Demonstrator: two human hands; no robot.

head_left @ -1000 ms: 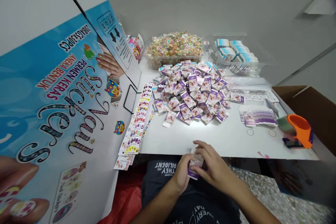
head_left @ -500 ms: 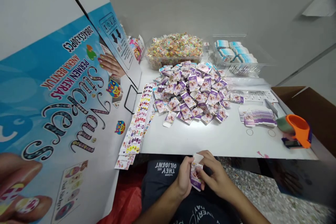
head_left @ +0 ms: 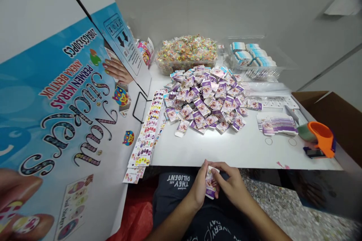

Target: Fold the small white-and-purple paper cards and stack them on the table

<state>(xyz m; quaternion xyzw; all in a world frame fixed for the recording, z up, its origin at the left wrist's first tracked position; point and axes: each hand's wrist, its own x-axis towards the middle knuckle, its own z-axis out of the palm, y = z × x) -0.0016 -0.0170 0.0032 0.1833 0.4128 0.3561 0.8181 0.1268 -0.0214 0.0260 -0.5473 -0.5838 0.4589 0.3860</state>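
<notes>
Right hand (head_left: 232,182) has brought its thumb up to the top end of the small box (head_left: 210,185).
Off the near edge of the desk (head_left: 192,152), at six o'clock from the box pile (head_left: 207,101), both hands hold it between them: left hand (head_left: 199,187) at nine, right at two. Its long axis runs roughly twelve to six, purple end at six; pale face, pinkish-purple print.
</notes>
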